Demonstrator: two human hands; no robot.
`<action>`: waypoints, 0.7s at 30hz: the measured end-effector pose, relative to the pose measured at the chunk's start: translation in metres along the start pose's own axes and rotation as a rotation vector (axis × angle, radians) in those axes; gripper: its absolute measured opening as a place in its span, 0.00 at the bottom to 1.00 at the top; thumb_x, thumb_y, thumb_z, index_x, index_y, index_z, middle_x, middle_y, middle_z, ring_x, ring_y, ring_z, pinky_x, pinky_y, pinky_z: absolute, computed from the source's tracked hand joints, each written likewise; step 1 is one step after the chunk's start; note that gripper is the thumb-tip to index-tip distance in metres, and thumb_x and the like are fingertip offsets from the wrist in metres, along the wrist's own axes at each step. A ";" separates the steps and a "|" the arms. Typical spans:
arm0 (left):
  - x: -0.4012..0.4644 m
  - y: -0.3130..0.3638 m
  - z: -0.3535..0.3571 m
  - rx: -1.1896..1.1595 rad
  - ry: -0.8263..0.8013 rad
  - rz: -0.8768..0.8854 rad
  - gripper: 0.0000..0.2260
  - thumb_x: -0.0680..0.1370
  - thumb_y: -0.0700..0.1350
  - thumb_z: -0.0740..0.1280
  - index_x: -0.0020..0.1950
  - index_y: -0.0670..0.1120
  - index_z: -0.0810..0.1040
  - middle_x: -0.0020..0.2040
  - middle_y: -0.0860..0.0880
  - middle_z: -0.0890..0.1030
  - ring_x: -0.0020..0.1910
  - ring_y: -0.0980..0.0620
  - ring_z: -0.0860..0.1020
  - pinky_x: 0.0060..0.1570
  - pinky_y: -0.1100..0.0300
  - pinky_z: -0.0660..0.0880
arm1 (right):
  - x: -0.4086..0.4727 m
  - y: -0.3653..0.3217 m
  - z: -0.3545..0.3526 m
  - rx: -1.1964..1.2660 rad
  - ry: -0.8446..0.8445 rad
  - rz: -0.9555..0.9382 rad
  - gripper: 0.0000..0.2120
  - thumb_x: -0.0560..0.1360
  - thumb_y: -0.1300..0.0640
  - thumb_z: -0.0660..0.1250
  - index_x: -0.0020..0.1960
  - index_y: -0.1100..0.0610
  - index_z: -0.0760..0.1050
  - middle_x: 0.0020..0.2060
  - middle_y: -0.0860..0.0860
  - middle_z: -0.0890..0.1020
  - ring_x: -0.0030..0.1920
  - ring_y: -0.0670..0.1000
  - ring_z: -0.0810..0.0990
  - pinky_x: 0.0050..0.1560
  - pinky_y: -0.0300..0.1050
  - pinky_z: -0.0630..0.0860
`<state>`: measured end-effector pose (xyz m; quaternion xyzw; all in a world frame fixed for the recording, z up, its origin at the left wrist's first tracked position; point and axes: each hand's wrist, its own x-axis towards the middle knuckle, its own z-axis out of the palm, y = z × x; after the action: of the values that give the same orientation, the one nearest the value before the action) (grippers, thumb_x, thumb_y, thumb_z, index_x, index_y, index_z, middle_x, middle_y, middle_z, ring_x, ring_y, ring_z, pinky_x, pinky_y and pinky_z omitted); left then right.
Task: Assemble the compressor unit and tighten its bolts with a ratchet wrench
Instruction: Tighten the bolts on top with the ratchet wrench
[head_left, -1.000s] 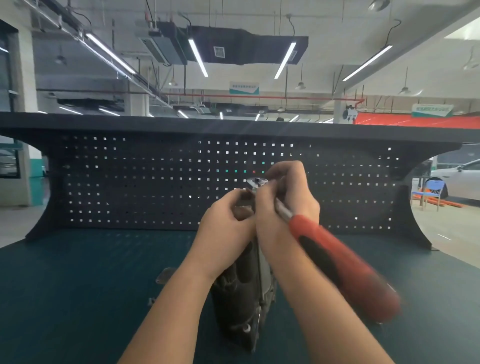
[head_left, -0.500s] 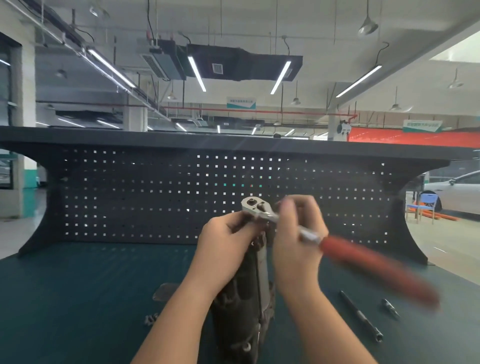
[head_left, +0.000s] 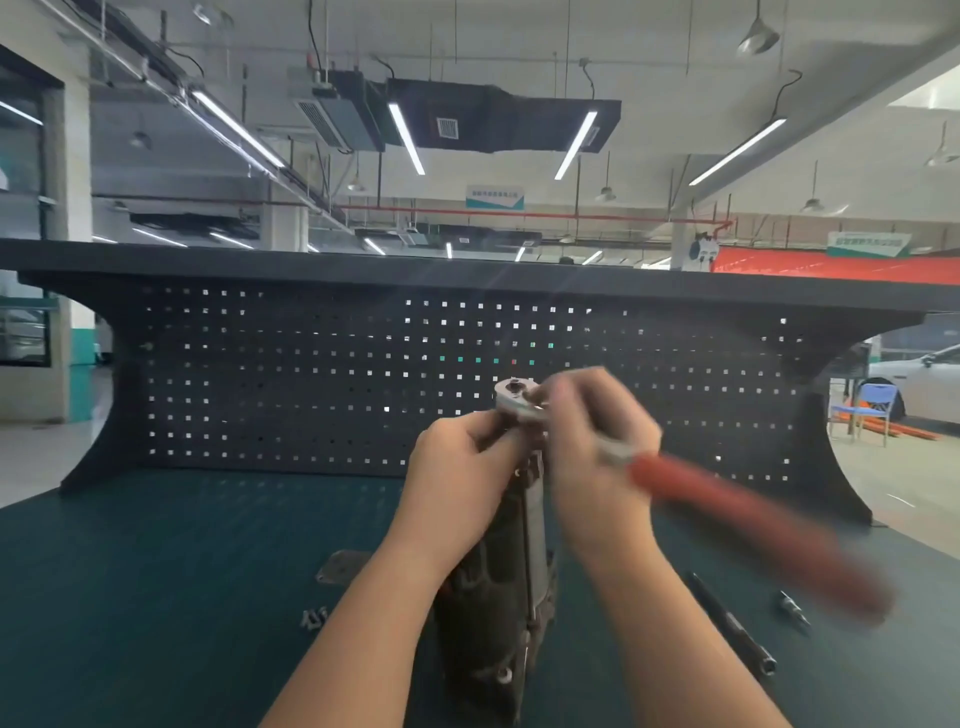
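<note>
Both hands are working at frame centre: the left hand (head_left: 457, 467) is gripping the upright compressor unit (head_left: 498, 587) to steady it, while right hand (head_left: 597, 441) fingers are clamping the ratchet wrench (head_left: 675, 483) near its head

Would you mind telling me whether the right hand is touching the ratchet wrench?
Touching: the head view shows the right hand wrapped around the ratchet wrench shaft near its head.

The ratchet wrench (head_left: 675, 483) handle has swung outward to the right.
</note>
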<state>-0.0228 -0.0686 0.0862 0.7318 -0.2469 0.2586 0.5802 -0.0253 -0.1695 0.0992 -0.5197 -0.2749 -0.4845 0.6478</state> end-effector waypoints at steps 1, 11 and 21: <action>0.000 0.002 0.000 -0.042 -0.006 0.009 0.08 0.77 0.48 0.69 0.41 0.55 0.85 0.37 0.56 0.84 0.39 0.55 0.82 0.43 0.59 0.76 | 0.005 -0.001 -0.003 0.023 0.095 0.086 0.08 0.74 0.57 0.63 0.37 0.52 0.76 0.31 0.41 0.75 0.34 0.40 0.72 0.37 0.38 0.69; 0.004 -0.014 0.009 0.206 0.013 -0.019 0.11 0.79 0.47 0.62 0.48 0.46 0.82 0.43 0.45 0.84 0.40 0.51 0.79 0.42 0.55 0.76 | -0.005 -0.008 0.013 -0.748 -0.223 -0.539 0.15 0.78 0.38 0.52 0.61 0.41 0.69 0.55 0.44 0.68 0.58 0.47 0.64 0.61 0.47 0.57; 0.005 -0.002 0.002 0.032 0.087 0.014 0.05 0.74 0.47 0.70 0.43 0.50 0.85 0.32 0.56 0.81 0.29 0.61 0.74 0.31 0.68 0.71 | 0.001 -0.009 0.013 -0.528 -0.058 -0.240 0.08 0.76 0.49 0.59 0.54 0.41 0.69 0.48 0.42 0.74 0.53 0.43 0.68 0.55 0.43 0.63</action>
<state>-0.0176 -0.0705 0.0879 0.7272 -0.2223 0.2982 0.5769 -0.0314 -0.1573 0.1079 -0.6477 -0.2170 -0.5974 0.4200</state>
